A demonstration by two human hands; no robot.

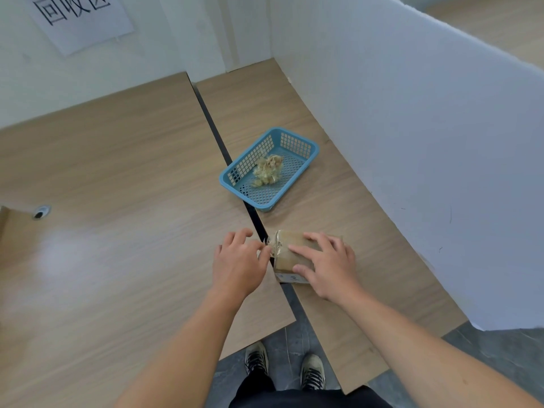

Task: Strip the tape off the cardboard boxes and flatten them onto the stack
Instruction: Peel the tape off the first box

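- From the head view, we see a small cardboard box (290, 256) lying on the right-hand table (338, 201). It sits at that table's left edge, right beside the dark gap (219, 136) that separates it from the left-hand table (117, 201).
- As far as we can tell, the box's long axis runs left to right across the table. Its left end points at the gap, its right end is hidden under a hand, and a face with a printed label is turned towards the person.
- Our left hand (238, 263) is just left of the box with its fingers curled. The thumb and forefinger pinch a strip of clear tape (272, 245) at the box's left end.
- Our right hand (329, 266) lies on top of the box with its fingers spread and fairly straight, pressing down, and the thumb rests against the near edge. It grips nothing.
- Farther back on the right-hand table stands a blue plastic basket (306, 148), set at a slant near the gap. A crumpled wad of tape (268, 170) lies in it.
- A white partition (426, 128) runs along the right side.
- A paper sign (79, 16) hangs on the far wall.
- Two shoes (256, 359) show on the grey floor below.
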